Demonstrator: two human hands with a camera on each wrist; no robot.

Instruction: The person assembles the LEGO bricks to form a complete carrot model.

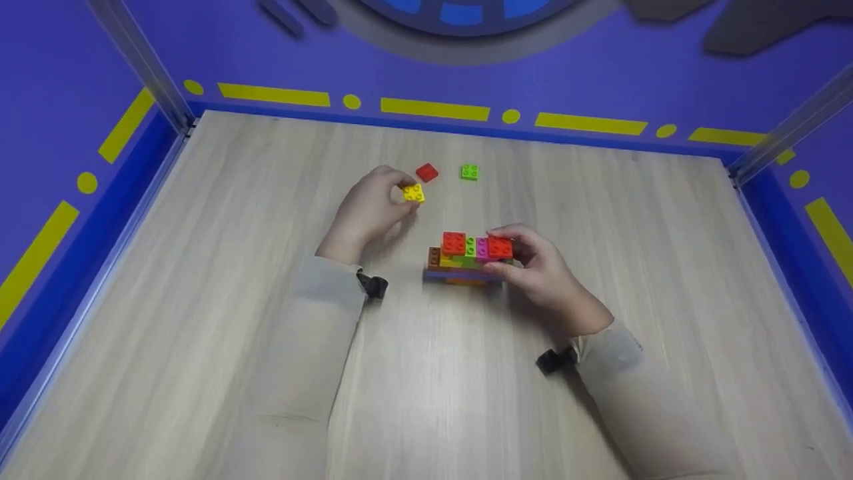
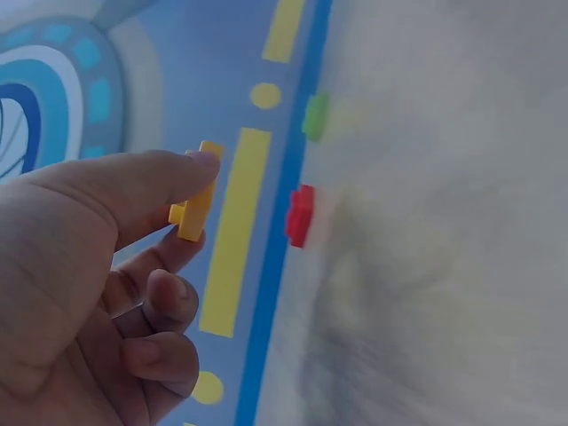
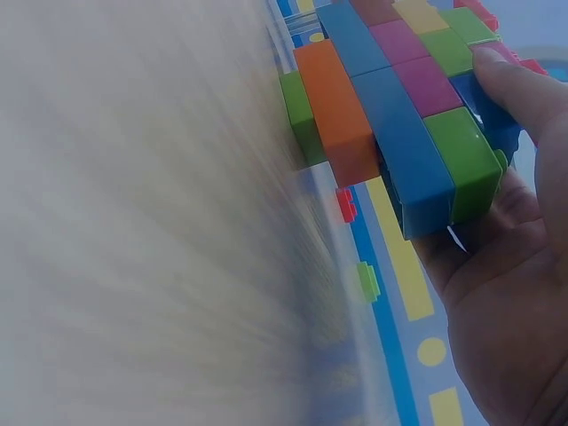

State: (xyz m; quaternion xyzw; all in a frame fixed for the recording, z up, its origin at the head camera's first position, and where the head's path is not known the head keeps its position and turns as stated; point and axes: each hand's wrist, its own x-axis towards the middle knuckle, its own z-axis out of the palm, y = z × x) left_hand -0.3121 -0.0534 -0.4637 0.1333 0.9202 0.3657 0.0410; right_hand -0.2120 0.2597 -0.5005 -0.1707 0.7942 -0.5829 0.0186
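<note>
My left hand (image 1: 370,212) pinches a yellow toy brick (image 1: 414,193) between thumb and fingers, above the table just in front of a loose red brick (image 1: 427,173). In the left wrist view the yellow brick (image 2: 201,191) is held on edge by thumb and index finger, the other fingers curled below. With thumb and fingers around its right end, my right hand (image 1: 543,270) grips a multicoloured brick build (image 1: 466,260). Red, green and pink bricks top it. The right wrist view shows its side, with blue, orange and green bricks (image 3: 404,133) in layers.
A light green brick (image 1: 470,172) lies to the right of the loose red one, farther back on the wooden table (image 1: 466,400). Blue panels with yellow markings (image 1: 433,109) wall in the back and both sides. Each wrist carries a black strap piece (image 1: 373,285).
</note>
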